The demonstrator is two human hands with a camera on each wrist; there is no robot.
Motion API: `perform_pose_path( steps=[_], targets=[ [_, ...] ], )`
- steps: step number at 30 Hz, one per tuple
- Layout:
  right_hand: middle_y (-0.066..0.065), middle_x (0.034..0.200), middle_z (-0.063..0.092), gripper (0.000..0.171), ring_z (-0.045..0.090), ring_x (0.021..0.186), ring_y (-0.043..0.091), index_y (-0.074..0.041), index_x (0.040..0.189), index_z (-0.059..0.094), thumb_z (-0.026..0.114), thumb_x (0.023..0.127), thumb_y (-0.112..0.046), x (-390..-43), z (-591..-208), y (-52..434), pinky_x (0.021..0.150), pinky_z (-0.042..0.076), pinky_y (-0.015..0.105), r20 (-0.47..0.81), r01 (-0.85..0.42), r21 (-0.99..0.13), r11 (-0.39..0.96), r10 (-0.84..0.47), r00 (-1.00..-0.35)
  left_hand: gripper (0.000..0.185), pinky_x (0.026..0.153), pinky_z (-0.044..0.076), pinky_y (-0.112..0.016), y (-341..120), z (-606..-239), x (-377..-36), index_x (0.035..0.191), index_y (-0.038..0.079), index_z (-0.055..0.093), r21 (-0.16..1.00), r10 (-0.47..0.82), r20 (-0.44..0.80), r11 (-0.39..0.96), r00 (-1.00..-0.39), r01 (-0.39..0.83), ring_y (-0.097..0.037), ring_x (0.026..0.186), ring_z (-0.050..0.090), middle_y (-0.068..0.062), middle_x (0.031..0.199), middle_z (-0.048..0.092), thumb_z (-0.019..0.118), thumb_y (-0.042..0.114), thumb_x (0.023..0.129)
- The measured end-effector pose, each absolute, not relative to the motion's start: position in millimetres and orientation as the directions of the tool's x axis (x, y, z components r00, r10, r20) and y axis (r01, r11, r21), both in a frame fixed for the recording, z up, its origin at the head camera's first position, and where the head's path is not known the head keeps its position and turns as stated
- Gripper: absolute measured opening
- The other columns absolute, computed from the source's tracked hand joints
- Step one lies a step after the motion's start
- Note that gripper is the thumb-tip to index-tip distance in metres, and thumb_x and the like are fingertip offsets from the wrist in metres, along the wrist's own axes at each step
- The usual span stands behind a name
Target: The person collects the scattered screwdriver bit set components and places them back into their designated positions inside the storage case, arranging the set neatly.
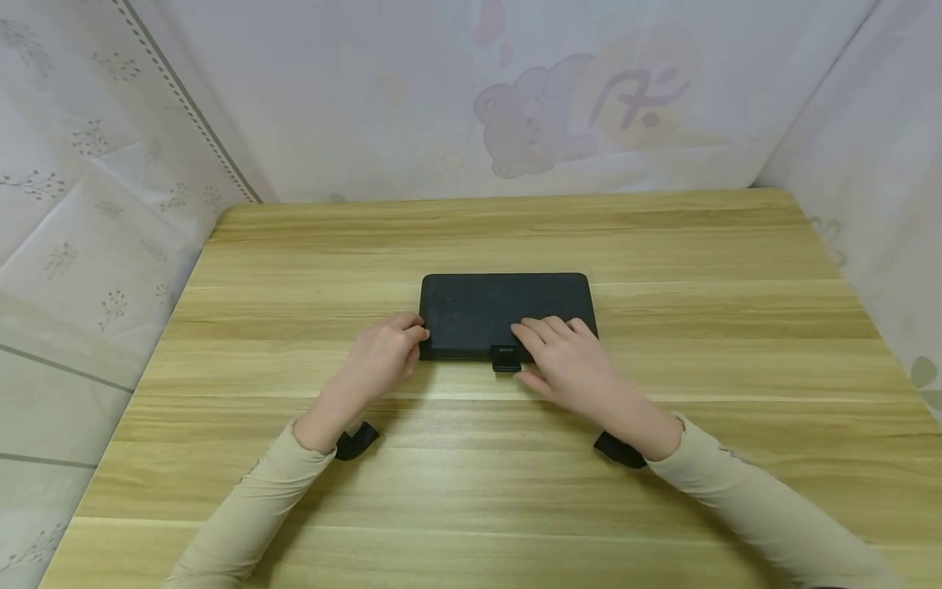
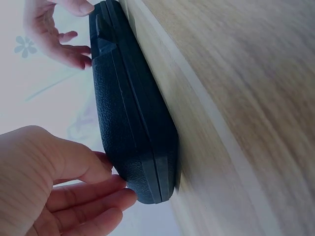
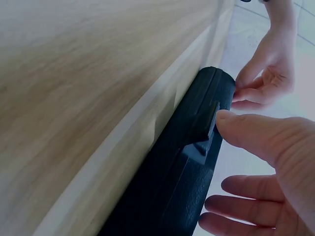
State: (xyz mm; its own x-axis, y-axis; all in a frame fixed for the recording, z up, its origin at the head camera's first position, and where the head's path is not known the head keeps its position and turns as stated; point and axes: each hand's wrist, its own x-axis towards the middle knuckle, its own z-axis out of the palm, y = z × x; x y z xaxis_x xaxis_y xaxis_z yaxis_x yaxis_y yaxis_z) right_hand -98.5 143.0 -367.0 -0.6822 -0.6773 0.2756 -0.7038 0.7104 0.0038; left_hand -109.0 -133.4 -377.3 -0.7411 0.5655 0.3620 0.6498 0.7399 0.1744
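Observation:
A flat black case (image 1: 486, 311) with a textured lid lies shut in the middle of the wooden table (image 1: 699, 262). A small black latch (image 1: 505, 357) sits at the centre of its near edge. My left hand (image 1: 397, 345) pinches the case's near left corner (image 2: 147, 182), thumb on the lid and fingers against the end. My right hand (image 1: 548, 348) rests with straight fingers on the lid to the right of the latch. Its thumb (image 3: 236, 125) touches the latch (image 3: 210, 123). Both arms wear beige sleeves with black wrist straps.
Pale printed cloth walls (image 1: 515, 98) close the table in at the back, left and right. Bare wood surrounds the case on all sides, with the table's far edge (image 1: 508, 198) against the back cloth.

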Motion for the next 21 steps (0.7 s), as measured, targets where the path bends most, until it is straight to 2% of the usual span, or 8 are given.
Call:
perform_pose_path(
  steps=[10,15,18,21],
  targets=[
    [0.015,0.115,0.062,0.07,0.057,0.101,0.03,0.0,0.119,0.061,0.081,0.068,-0.044,-97.7,-367.1,135.6,0.067,0.043,0.038,0.247,-0.662,0.007,0.749,-0.643,-0.725,0.014,0.061,0.054,-0.034,-129.9,-376.7,-106.6,0.087,-0.001,0.072,0.162,0.546,0.376,0.756,-0.748,0.634,-0.026,0.083,0.062,-0.012,0.091,0.064,0.064,-0.005,0.076],
    [0.014,0.114,0.063,0.069,0.057,0.1,0.029,-0.001,0.116,0.062,0.082,0.067,-0.045,-98.4,-367.7,134.2,0.066,0.044,0.038,0.246,-0.654,0.021,0.756,-0.638,-0.729,0.008,0.064,0.054,-0.033,-124.0,-375.5,-105.0,0.085,0.0,0.07,0.107,0.53,0.4,0.783,-0.748,0.613,-0.025,0.081,0.061,-0.01,0.089,0.065,0.067,0.004,0.079],
    [0.014,0.113,0.063,0.068,0.057,0.099,0.029,0.0,0.114,0.063,0.082,0.067,-0.046,-98.9,-367.6,133.5,0.066,0.044,0.038,0.25,-0.653,0.031,0.757,-0.639,-0.728,0.017,0.069,0.053,-0.034,-117.4,-374.3,-104.7,0.091,0.0,0.07,0.09,0.529,0.411,0.787,-0.742,0.611,-0.026,0.084,0.061,-0.01,0.091,0.066,0.069,0.015,0.083],
    [0.014,0.112,0.063,0.068,0.057,0.098,0.029,0.0,0.113,0.064,0.082,0.066,-0.047,-99.3,-366.9,132.6,0.067,0.045,0.039,0.244,-0.65,0.046,0.759,-0.639,-0.729,0.034,0.077,0.052,-0.035,-107.1,-371.4,-104.2,0.102,0.0,0.067,0.095,0.55,0.393,0.773,-0.737,0.627,-0.026,0.091,0.061,-0.011,0.099,0.065,0.069,0.029,0.084]
  ],
)
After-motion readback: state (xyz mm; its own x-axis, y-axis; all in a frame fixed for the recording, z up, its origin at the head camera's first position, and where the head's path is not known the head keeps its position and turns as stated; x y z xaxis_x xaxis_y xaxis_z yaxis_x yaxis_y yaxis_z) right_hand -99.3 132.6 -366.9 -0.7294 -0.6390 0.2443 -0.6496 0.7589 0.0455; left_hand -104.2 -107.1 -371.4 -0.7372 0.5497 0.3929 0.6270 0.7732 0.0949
